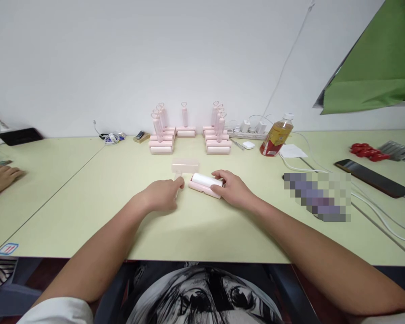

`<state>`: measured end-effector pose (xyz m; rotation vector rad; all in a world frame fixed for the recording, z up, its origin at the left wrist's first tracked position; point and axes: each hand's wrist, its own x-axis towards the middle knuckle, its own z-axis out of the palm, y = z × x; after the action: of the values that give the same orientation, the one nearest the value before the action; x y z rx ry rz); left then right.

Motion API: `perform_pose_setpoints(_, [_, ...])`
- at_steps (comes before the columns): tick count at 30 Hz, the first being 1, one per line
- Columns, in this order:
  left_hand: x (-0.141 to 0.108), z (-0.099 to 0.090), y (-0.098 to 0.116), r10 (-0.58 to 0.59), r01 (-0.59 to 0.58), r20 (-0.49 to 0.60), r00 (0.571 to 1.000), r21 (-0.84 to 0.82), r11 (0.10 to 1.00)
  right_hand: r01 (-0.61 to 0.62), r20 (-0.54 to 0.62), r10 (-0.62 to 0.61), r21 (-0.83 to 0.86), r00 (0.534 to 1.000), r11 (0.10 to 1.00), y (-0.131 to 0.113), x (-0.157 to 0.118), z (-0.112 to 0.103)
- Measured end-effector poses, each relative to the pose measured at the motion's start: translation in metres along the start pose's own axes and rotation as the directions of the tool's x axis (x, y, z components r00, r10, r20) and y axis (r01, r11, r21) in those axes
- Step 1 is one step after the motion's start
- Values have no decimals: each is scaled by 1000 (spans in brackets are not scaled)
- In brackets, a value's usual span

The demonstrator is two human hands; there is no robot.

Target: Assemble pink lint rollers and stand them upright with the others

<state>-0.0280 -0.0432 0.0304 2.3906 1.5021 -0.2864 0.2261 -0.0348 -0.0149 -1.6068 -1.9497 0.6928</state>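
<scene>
Right hand (234, 186) on the head view: half-curled, thumb on the near side, fingers on the far side, got the right end of a pink roller (204, 189) btwn them; roller's lying on the yellowish table (205, 234), mid-scene, white roll (206, 181) facing up, left end angled a bit to the far side. And the left hand (164, 193), closed up tight, thumb and forefinger on a clear handle (178, 174), just left of the roller, not touching it; rest of its grip's hidden, can't tell more. Just past that, far side, a see-thru pale cover (185, 165) lies flat; can't tell if handle & cover are joined. Farther back, finished-looking pink rollers w/ upright handles and heart-shaped loops: left row (161, 150), right row (218, 150), plus a single one (186, 133) centre, near the wall. Over right: power strip (234, 134) w/ plugs, then a tilted bottle (276, 137), amber drink inside, white paper (293, 151) beside it, black phone (373, 178) w/ cable at far right. Left side: cable bundle (112, 138) at the back, and another person's hand (3, 177) resting at the left edge
</scene>
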Motion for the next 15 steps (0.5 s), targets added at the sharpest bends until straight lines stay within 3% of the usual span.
perform_pose_setpoints(11, [2,-1,0,42,-56,-191,981,-67,996,-5,-21,5,1,1000,1000,-3,-1,0])
perform_pose_setpoints(15, [3,0,-1,35,-61,-202,979,-123,991,-2,-20,2,3,1000,1000,-2,-1,0])
